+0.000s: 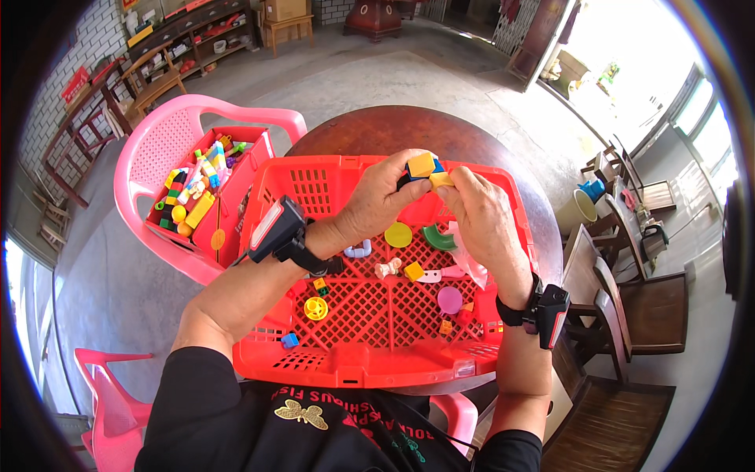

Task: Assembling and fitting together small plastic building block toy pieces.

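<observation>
My left hand point(376, 193) grips a blue and yellow toy block piece point(421, 164) above the far side of a red plastic basket point(275, 366). My right hand point(489, 219) pinches a small yellow block point(441, 180) that touches or nearly touches that piece; whether they are joined I cannot tell. Below my hands, the basket floor holds a yellow disc point(398, 234), a green curved piece point(438, 237), a loose yellow block point(414, 271), a small pale figure point(388, 268), a purple disc point(450, 300), a yellow round piece point(315, 307) and a blue block point(290, 340).
The basket rests on a round brown table point(354, 126). To the left, a pink plastic chair point(169, 149) carries a red box point(245, 161) full of mixed toys. Wooden chairs point(649, 315) stand on the right, and another pink chair point(114, 401) is at the lower left.
</observation>
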`<state>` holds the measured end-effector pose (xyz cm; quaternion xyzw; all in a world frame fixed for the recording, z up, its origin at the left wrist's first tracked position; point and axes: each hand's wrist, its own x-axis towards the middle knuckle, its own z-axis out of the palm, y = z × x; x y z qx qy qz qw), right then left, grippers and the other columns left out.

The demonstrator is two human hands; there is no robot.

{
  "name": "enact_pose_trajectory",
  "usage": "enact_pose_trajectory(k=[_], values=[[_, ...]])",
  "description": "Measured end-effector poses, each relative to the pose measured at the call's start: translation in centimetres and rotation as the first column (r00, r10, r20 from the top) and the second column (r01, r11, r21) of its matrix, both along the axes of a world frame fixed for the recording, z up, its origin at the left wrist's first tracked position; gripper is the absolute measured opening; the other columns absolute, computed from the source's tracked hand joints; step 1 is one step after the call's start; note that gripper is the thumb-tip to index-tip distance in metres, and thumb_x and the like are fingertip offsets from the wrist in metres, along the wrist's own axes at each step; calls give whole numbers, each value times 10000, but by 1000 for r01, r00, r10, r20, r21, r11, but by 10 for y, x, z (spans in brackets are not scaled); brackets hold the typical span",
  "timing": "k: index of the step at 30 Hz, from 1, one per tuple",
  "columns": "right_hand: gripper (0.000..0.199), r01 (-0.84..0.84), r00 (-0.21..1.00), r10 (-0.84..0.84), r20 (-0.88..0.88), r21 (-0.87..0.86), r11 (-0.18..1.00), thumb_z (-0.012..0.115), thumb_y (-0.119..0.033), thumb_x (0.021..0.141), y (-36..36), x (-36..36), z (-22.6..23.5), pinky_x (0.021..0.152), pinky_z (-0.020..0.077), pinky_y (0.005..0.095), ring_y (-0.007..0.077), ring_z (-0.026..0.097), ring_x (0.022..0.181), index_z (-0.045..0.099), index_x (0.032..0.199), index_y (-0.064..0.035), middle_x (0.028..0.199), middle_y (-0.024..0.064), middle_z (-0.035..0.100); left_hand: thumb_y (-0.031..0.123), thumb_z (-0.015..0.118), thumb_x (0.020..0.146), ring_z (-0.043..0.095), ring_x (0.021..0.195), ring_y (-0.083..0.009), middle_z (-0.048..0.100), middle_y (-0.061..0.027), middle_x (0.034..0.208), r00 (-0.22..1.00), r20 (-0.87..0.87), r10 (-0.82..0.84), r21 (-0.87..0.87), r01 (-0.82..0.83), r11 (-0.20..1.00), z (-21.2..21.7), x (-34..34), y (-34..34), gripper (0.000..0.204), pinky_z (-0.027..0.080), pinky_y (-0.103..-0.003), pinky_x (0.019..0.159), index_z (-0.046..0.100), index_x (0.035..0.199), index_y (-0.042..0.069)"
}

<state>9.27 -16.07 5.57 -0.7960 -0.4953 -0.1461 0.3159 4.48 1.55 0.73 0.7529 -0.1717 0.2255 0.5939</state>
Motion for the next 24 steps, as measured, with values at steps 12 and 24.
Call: enact_pose_trajectory(k=[12, 24], values=[[190, 18, 996, -7, -94, 114, 993, 564, -151, 885, 4, -7, 0, 580, 411, 453, 412, 550, 701, 476, 851, 14, 737, 218, 548, 244, 554, 932, 503, 954, -90, 541, -31, 1032, 998, 66, 12, 120, -20, 993, 14, -8, 3, 359, 422, -246, 850, 466, 1198, 19], [242, 53, 940, 26, -341, 219, 974, 572, -170, 899, 12, -3, -14, 508, 374, 372, 301, 471, 546, 468, 780, 12, 631, 188, 469, 262, 543, 941, 491, 928, -78, 530, -16, 1010, 998, 55, 10, 109, -16, 994, 11, -4, 6, 356, 418, -234, 843, 468, 1191, 21]])
